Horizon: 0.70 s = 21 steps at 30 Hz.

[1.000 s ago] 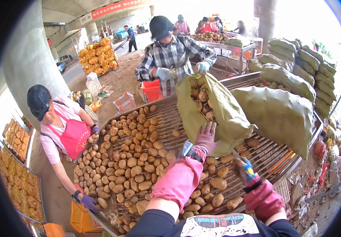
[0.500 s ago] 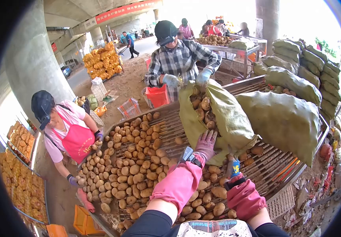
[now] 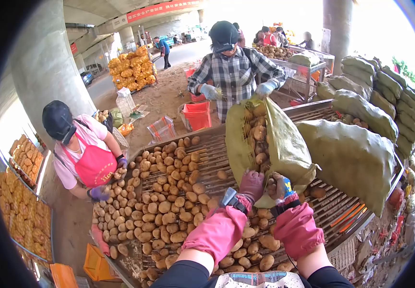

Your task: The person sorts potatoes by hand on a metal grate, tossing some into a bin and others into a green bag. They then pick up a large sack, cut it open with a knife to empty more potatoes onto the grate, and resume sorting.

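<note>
**Slatted table [image 3: 211,165] bears open green sack [image 3: 290,139]**

Potatoes [image 3: 260,133] fill the sack's mouth. At its near edge, the left hand [image 3: 252,185] pinches the cloth; just beside, the right hand [image 3: 279,187] is clenched, its hold unclear.

Grey concrete pillars [image 3: 49,62] held up an overpass above bare dirt ground [image 3: 169,105], a red banner [image 3: 164,9] overhead, bright daylight beyond
</note>
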Each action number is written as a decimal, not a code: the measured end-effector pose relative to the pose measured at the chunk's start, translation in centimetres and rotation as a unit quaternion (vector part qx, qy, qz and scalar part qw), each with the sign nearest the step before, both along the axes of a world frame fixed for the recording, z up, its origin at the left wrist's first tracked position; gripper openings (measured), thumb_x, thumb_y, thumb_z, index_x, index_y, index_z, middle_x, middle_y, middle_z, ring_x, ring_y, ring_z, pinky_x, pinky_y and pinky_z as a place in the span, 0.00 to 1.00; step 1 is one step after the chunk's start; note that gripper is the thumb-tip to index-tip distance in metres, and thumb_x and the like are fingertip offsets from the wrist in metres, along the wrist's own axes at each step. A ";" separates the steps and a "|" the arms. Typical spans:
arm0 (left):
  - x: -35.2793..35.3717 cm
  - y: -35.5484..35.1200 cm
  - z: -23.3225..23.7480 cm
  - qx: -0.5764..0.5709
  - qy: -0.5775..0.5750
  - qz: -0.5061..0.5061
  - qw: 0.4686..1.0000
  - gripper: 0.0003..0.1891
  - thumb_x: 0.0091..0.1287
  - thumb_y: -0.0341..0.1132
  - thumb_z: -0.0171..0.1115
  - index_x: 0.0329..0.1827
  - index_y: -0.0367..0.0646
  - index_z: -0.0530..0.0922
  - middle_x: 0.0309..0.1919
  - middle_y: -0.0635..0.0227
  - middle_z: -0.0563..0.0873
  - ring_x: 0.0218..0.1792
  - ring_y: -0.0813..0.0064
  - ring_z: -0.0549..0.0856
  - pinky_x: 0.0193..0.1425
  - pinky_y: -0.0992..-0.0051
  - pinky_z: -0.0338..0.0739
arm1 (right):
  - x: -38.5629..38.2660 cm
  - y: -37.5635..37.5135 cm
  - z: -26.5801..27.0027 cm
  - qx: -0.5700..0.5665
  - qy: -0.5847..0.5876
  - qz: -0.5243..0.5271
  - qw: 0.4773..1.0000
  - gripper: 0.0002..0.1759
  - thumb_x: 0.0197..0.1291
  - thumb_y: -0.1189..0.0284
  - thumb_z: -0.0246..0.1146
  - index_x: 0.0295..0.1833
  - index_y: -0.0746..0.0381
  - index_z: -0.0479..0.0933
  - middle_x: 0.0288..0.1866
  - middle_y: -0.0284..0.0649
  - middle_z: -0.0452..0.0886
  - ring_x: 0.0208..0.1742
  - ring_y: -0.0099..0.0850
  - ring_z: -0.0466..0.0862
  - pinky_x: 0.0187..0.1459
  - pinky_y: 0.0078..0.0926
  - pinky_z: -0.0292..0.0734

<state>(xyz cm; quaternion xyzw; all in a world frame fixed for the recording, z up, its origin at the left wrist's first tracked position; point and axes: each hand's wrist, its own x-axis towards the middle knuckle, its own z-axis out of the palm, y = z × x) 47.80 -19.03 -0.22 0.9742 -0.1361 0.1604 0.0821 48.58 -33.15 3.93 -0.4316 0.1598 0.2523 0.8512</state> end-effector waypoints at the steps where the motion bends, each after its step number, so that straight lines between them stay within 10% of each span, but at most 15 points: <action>1: -0.2 0.0 0.0 -0.018 -0.003 0.010 1.000 0.22 0.60 0.41 0.58 0.57 0.42 0.74 0.46 0.58 0.81 0.54 0.59 0.78 0.71 0.57 0.61 | 0.6 0.3 -0.1 0.004 -0.003 0.001 1.000 0.12 0.72 0.62 0.51 0.33 0.50 0.71 0.20 0.25 0.70 0.14 0.18 0.63 0.14 0.19 0.56; 10: -2.9 1.0 -0.5 -0.076 0.010 0.007 0.997 0.09 0.64 0.38 0.55 0.37 0.46 0.81 0.40 0.59 0.85 0.46 0.58 0.83 0.57 0.60 0.73 | -0.9 1.4 -0.7 0.080 -0.006 0.086 0.993 0.12 0.74 0.65 0.48 0.35 0.51 0.70 0.20 0.23 0.67 0.16 0.16 0.59 0.17 0.17 0.55; 15: -1.7 2.4 -6.9 -0.024 -0.117 -0.047 0.992 0.13 0.64 0.40 0.57 0.45 0.46 0.83 0.42 0.58 0.85 0.46 0.57 0.84 0.61 0.60 0.73 | -4.1 0.7 1.0 0.222 -0.090 0.141 0.960 0.12 0.73 0.66 0.49 0.36 0.54 0.72 0.18 0.24 0.65 0.13 0.15 0.61 0.14 0.16 0.54; 17: -2.0 1.3 -6.9 -0.048 -0.154 -0.031 0.986 0.15 0.63 0.41 0.57 0.48 0.46 0.83 0.43 0.59 0.85 0.47 0.58 0.84 0.61 0.60 0.73 | -7.0 3.7 6.0 0.144 -0.174 0.248 0.942 0.13 0.72 0.64 0.53 0.38 0.59 0.76 0.16 0.24 0.64 0.11 0.16 0.61 0.13 0.15 0.58; 18: -3.6 0.4 -3.9 -0.096 -0.123 -0.010 0.988 0.15 0.63 0.42 0.58 0.49 0.46 0.82 0.43 0.60 0.85 0.48 0.58 0.84 0.61 0.60 0.73 | -5.5 7.1 6.9 -0.006 -0.277 0.081 0.957 0.12 0.71 0.64 0.55 0.35 0.57 0.74 0.15 0.25 0.65 0.10 0.17 0.61 0.12 0.17 0.57; 21: -4.2 2.4 -1.2 -0.118 0.070 -0.025 0.990 0.16 0.66 0.47 0.57 0.49 0.47 0.81 0.44 0.61 0.85 0.52 0.60 0.82 0.58 0.62 0.75 | 2.8 6.1 7.7 -0.084 -0.222 0.047 0.970 0.13 0.69 0.61 0.57 0.36 0.58 0.75 0.21 0.30 0.75 0.16 0.18 0.70 0.15 0.17 0.63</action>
